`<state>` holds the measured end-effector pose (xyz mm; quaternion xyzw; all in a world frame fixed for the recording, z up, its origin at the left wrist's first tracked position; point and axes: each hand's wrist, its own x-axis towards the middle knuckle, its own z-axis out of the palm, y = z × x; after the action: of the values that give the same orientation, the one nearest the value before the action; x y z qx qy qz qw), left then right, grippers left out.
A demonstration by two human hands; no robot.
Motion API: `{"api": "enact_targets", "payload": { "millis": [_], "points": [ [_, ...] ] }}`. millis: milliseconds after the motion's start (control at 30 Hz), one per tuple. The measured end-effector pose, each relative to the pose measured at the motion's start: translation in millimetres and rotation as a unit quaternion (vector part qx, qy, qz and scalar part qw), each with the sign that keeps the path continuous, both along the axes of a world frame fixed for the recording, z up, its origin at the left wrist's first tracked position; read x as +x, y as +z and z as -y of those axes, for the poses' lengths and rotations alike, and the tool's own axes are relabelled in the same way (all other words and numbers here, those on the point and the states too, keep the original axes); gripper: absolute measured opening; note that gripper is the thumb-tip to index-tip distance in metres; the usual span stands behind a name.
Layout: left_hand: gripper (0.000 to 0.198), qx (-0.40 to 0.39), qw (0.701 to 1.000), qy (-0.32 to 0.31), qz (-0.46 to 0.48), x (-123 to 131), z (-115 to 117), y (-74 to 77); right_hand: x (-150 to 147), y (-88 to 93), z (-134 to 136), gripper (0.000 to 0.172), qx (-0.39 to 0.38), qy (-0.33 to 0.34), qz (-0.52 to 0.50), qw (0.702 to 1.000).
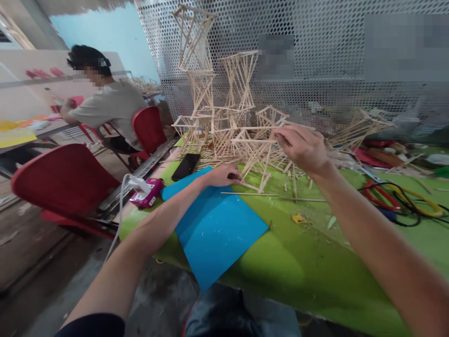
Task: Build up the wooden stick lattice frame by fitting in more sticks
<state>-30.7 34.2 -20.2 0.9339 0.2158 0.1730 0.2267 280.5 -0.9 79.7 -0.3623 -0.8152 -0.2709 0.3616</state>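
A pale stick frame (254,152) stands tilted on the green table (298,262), in front of a pile of similar lattice frames and towers (210,98). My right hand (303,147) pinches the frame's top bar at its right end. My left hand (224,176) rests on the far edge of a blue sheet (217,229) and grips a lower stick of the frame with closed fingers. Loose sticks (252,193) lie on the table beside it.
A black phone (185,166) and a pink power strip (146,193) with a white cable lie at the table's left edge. Red and yellow tools and cables (403,201) lie at right. Red chairs (63,182) and a seated person (108,105) are at left. Perforated metal panel (315,70) behind.
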Motion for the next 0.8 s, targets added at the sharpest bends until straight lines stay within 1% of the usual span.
{"api": "enact_targets", "payload": {
  "millis": [133,267,400,467,533,600,667,733,800],
  "points": [
    [0.025,-0.011,1.0,-0.002,0.008,1.9,10.5,6.3,-4.5,-5.6,-4.4,0.03,-0.009,0.004,-0.06,0.998],
    [0.024,-0.016,1.0,0.013,0.008,4.8,13.0,7.9,-7.5,-2.9,-4.7,0.029,-0.038,0.001,-0.129,0.991],
    [0.025,0.006,1.0,0.023,-0.002,3.5,5.8,2.9,-4.8,5.4,-3.6,0.027,-0.081,-0.014,-0.204,0.976],
    [0.027,0.012,0.999,0.031,-0.008,1.2,2.2,-0.2,1.0,12.6,-2.4,0.025,-0.096,-0.021,-0.24,0.966],
    [0.029,0.016,0.999,0.047,-0.012,-1.0,0.5,-2.4,10.4,21.2,0.1,0.024,-0.101,-0.014,-0.264,0.959],
    [0.03,0.025,0.997,0.065,-0.02,-1.8,0.6,-3.0,22.3,28.3,5.1,0.025,-0.096,-0.001,-0.269,0.958],
    [0.032,0.037,0.996,0.079,-0.031,-1.0,1.7,-2.4,34.8,29.7,13.0,0.025,-0.096,0.003,-0.25,0.963],
    [0.033,0.046,0.995,0.084,-0.04,0.8,2.8,-1.5,46.2,22.5,23.3,0.024,-0.116,-0.003,-0.215,0.97],
    [0.034,0.054,0.994,0.087,-0.043,2.4,3.1,-1.0,56.1,6.8,34.1,0.024,-0.152,-0.014,-0.173,0.973]
  ]
}}
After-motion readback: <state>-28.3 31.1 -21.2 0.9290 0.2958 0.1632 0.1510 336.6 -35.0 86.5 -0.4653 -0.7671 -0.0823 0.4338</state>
